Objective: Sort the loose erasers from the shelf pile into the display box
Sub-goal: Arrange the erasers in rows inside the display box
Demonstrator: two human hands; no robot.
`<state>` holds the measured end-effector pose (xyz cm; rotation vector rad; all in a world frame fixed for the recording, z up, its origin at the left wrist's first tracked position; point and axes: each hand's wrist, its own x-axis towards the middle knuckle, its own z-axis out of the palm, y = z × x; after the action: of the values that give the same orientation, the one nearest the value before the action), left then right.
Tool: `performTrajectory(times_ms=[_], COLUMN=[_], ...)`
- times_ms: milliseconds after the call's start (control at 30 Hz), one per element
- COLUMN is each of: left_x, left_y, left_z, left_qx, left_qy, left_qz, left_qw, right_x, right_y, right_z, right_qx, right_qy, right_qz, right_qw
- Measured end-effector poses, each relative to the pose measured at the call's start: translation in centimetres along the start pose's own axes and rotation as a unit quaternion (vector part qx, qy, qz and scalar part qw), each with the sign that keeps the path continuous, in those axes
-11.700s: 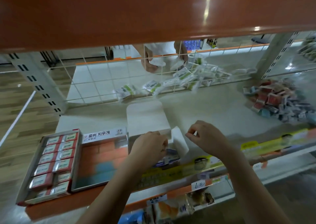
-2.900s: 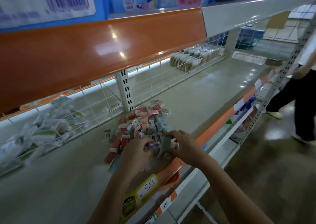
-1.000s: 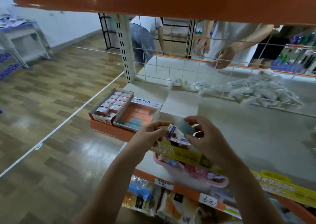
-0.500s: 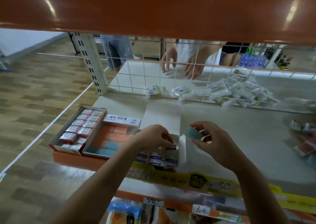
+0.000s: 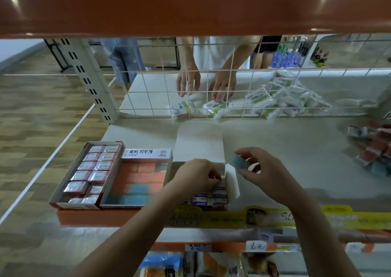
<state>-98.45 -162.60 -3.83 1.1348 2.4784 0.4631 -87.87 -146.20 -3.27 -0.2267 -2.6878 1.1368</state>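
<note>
A white display box with its lid flap up stands at the shelf's front edge, holding rows of wrapped erasers. My left hand reaches down into the box with curled fingers, apparently on an eraser that the hand hides. My right hand hovers just right of the box and pinches a blue eraser between thumb and fingers. The loose eraser pile lies at the far right of the shelf.
Two filled eraser boxes, one red-wrapped and one orange and blue, sit left of the display box. A wire grid backs the shelf; behind it another person's hands handle white packets. An orange shelf edge hangs overhead.
Both hands came from the pile at the right to the display box. My left hand has sunk lower into the box; my right hand keeps the blue eraser beside it.
</note>
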Motion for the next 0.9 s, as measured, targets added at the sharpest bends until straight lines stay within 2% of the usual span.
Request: performTrajectory(times_ms=[133,267,367,467,633,767,900], left_x=[-0.7,-3.5,-6.8,-9.7,-11.1,-11.5,-11.6], left_y=[0.3,-0.7,-3.2,-6.1,-9.6,-11.0,-11.5], left_z=[0.0,-2.0,-3.9,-5.2,-5.1,-4.4,-4.1], left_qx=[0.031,0.024,0.038,0.042,0.07,0.094,0.098], left_qy=[0.026,0.087,0.151,0.175,0.113,0.058,0.052], left_qz=[0.029,0.034,0.032,0.005,-0.031,-0.034,-0.016], left_qw=[0.999,0.995,0.987,0.984,0.991,0.993,0.994], right_x=[0.4,2.0,3.8,5.9,9.2,10.2,9.8], right_y=[-1.4,-4.1,-7.0,-10.0,-13.1,-13.3,-13.0], right_z=[0.5,1.5,3.2,5.5,9.1,10.9,11.4], right_qx=[-0.029,-0.062,-0.046,-0.036,-0.128,-0.282,-0.378], right_qy=[0.01,0.004,-0.027,-0.076,-0.159,-0.216,-0.237], right_qz=[-0.003,-0.031,-0.057,-0.08,-0.101,-0.092,-0.071], right_qw=[1.0,0.998,0.997,0.993,0.974,0.93,0.892])
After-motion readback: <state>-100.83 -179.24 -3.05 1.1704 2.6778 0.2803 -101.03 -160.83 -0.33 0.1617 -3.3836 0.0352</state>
